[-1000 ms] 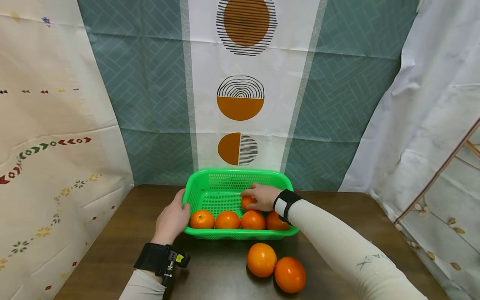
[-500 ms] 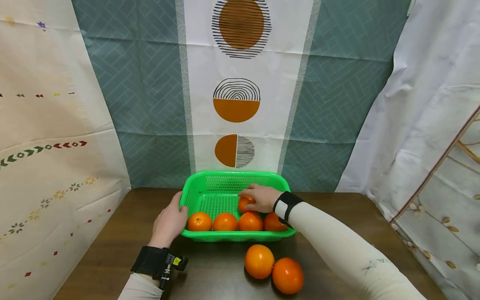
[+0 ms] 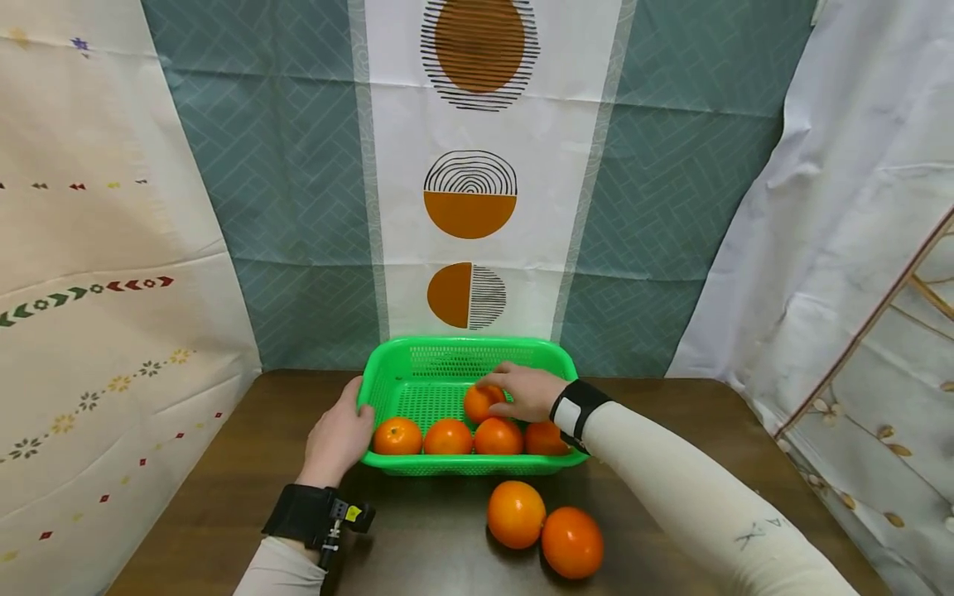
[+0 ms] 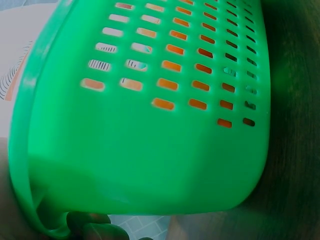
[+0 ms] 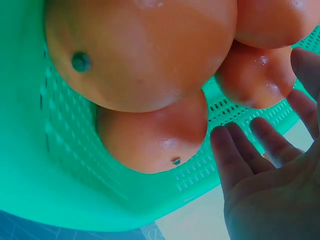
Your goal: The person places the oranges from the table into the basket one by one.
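A green plastic basket [image 3: 469, 465] stands on the table with a front row of oranges inside. My left hand [image 3: 339, 434] grips its left rim; in the left wrist view the fingertips [image 4: 102, 230] show under that rim, against the perforated wall. Inside the basket, my right hand [image 3: 527, 391] is beside another orange [image 3: 480, 403] behind the row, its fingers spread around the fruit's right side. In the right wrist view, those fingers [image 5: 227, 157] are extended next to this orange [image 5: 257, 75]. A further orange [image 5: 155, 140] shows there, behind a nearer one [image 5: 145, 55].
Two oranges lie side by side on the dark wooden table [image 3: 417, 546] in front of the basket: one lighter orange [image 3: 516, 515] and one redder orange [image 3: 572, 543]. Patterned cloth [image 3: 305, 207] hangs behind and at both sides.
The orange by my right hand has shifted slightly left in the basket, while the hand has drawn a little to the right of it. My left hand keeps its hold on the rim.
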Demonstrator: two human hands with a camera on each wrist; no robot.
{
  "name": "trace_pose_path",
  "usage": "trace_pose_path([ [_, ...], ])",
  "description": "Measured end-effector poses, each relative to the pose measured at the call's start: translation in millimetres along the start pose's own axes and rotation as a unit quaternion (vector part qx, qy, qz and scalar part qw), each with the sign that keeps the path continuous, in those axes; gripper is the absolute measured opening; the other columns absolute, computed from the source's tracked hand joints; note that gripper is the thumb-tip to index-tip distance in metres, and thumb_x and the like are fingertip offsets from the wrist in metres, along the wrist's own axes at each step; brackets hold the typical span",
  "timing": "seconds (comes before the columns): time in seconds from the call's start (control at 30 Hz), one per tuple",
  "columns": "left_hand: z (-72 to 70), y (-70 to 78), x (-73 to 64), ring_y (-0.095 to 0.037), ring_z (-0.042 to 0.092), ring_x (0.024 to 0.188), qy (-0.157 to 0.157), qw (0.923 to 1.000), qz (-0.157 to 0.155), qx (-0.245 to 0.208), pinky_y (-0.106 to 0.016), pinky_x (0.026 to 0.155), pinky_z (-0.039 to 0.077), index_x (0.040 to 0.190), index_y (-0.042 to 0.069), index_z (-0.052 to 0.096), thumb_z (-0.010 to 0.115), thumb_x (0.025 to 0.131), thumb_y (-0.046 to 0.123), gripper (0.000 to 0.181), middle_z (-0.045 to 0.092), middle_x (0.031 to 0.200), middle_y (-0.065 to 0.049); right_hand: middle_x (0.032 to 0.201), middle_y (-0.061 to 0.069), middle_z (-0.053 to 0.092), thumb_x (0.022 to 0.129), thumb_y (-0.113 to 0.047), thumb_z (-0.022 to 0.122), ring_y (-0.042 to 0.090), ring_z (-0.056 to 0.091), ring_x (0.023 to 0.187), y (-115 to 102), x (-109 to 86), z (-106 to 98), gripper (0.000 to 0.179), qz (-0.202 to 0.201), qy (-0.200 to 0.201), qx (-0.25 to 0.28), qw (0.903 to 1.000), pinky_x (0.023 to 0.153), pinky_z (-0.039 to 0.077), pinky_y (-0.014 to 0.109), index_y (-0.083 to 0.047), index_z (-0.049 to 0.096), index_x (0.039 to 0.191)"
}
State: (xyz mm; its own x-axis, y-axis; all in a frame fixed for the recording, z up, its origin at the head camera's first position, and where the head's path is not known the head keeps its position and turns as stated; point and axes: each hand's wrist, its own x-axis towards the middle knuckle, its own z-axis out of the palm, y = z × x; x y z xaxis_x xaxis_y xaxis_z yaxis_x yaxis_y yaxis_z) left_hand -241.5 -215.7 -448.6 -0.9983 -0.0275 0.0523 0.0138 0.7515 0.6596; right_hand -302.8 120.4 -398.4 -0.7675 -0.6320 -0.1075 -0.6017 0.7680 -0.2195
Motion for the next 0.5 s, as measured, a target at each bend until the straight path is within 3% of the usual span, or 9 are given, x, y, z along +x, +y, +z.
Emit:
trace_pose_path([
  [0.3,-1.3,2.4,4.2,-0.030,0.055,0.068,0.006,0.9999,0.010,0.000,-0.042,0.065,0.040,0.173,0.006,0.029,0.042,0.115,0.024,0.062,0.070,0.122,-0.023,0.149,0.015,0.058,0.110,-0.028,0.072,0.032,0.066,0.123,-2.5,-5.9,-10.1,0.047,-0.005,0.018,0.001,0.9998,0.105,0.055,0.048,-0.014,0.064,0.154],
  [0.5,-1.7,1.3,2.9,-0.030,0.054,0.068,-0.002,1.0000,0.001,0.001,-0.042,0.064,0.040,0.173,0.005,0.028,0.043,0.114,0.023,0.063,0.070,0.120,-0.023,0.147,0.015,0.060,0.110,-0.027,0.072,0.033,0.066,0.124,-7.5,-18.4,-13.7,0.047,-0.037,0.042,0.005,0.9984,0.103,0.056,0.048,-0.010,0.065,0.153],
])
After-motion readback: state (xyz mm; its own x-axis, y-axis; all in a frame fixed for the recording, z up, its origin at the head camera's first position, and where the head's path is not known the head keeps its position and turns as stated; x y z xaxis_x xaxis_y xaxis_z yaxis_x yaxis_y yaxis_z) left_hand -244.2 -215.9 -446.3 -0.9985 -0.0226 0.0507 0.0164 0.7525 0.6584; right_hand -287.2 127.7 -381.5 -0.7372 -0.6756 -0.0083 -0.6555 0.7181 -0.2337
